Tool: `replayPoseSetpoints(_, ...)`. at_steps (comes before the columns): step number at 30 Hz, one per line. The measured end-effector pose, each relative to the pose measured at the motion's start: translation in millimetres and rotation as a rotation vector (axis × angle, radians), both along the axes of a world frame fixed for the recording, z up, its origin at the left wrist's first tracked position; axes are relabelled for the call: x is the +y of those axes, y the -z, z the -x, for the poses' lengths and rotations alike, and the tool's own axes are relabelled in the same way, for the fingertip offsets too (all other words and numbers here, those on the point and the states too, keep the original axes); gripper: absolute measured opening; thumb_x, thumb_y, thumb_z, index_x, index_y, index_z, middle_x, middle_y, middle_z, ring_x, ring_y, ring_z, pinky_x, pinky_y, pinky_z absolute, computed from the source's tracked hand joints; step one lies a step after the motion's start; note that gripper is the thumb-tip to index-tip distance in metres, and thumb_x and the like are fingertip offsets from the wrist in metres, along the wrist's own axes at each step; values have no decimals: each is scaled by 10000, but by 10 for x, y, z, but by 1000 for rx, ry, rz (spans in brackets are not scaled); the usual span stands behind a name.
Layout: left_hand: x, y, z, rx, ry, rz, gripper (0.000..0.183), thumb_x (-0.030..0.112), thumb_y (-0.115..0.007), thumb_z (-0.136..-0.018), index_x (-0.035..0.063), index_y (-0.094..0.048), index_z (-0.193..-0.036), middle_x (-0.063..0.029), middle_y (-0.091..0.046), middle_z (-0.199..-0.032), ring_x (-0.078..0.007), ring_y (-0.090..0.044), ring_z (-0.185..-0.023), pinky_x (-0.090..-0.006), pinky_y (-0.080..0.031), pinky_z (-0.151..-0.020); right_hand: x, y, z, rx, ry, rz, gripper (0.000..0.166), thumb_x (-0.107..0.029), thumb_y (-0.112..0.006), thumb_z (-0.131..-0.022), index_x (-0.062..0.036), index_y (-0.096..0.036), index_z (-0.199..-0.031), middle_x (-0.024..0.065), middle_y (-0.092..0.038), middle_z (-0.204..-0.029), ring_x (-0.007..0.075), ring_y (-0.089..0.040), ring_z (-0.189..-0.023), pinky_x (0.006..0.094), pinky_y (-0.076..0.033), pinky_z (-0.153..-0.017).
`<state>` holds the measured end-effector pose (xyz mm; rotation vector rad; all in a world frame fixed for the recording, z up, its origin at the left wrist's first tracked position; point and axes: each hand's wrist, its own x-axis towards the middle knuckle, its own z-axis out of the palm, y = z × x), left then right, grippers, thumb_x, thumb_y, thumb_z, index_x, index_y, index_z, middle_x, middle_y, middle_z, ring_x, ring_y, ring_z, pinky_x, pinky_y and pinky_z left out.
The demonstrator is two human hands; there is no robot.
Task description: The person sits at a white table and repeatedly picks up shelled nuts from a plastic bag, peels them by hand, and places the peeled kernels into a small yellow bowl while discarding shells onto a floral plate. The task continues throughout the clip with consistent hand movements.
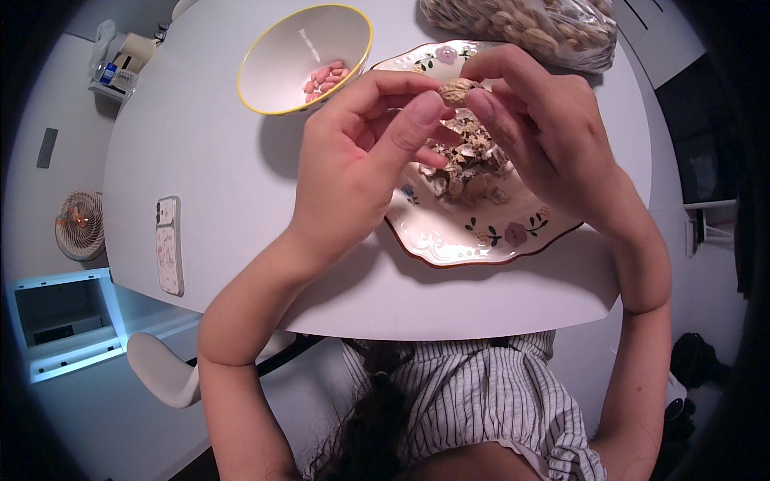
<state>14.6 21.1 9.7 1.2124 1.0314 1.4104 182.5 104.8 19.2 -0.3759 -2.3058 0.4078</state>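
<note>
An unshelled peanut point(458, 92) is pinched between both my hands above the plate. My left hand point(367, 138) has its thumb and index finger at the peanut's left end, the other fingers loosely curled. At the right end, the thumb and fingers of my right hand point(541, 126) grip it; they hide part of the shell. Beneath them, a heap of broken peanut shells point(463, 162) lies on a white scalloped plate point(439, 240) with painted flowers and a brown rim. Pink shelled peanuts point(326, 80) rest in the bottom of a white bowl point(277, 66) with a yellow rim, left of the plate.
A clear plastic bag of unshelled peanuts point(541, 30) lies behind the plate at the right. A phone in a patterned case point(169, 246) is at the left of the white table point(222, 180). A white chair point(159, 367) and a round fan point(81, 225) stand beyond the table's left edge.
</note>
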Motion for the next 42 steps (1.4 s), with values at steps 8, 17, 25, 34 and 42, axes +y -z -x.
replayPoseSetpoints(8, -11, -25, 51, -87, 104, 117, 244, 223, -525, -938, -15, -549, -991, -68, -629, -853, -111, -608, -687, -224, -517, -621, -33, 5, -11, -153, 30, -317, 143, -89, -652, -778, -27, -555, -864, 79, -531, -624, 251, -521, -483, 337, -390, -422)
replayPoseSetpoints(17, -37, -46, 76, 230, 256, 126, 357, 330, -409, -983, 32, -568, -865, 14, -545, -717, -19, -463, -606, -167, -358, -516, -96, 30, 4, -110, -28, -327, 166, -157, -616, -800, -26, -517, -784, 80, -480, -602, 254, -503, -498, 355, -392, -426)
replayPoseSetpoints(25, -69, 20, 29, 330, 225, -65, 435, 337, -322, -999, -2, -547, -845, -37, -523, -697, -116, -460, -643, -276, -410, -618, -157, 36, 15, -109, -101, -238, 119, -78, -570, -803, -5, -484, -767, 96, -454, -603, 273, -485, -481, 355, -383, -423)
replayPoseSetpoints(34, -85, -30, 24, 372, 201, -5, 441, 337, -304, -1000, -9, -530, -849, -70, -502, -682, -142, -441, -628, -280, -394, -609, -129, 44, -3, -119, -159, -39, 44, -22, -510, -816, 16, -493, -829, 119, -482, -614, 309, -493, -494, 379, -399, -456)
replayPoseSetpoints(42, -95, 36, -6, 332, 195, -27, 413, 346, -324, -998, 2, -526, -891, -47, -494, -684, -122, -428, -638, -260, -385, -613, -85, 68, 1, -91, -161, 17, 65, -40, -482, -842, 1, -482, -792, 131, -452, -579, 312, -478, -496, 362, -383, -468)
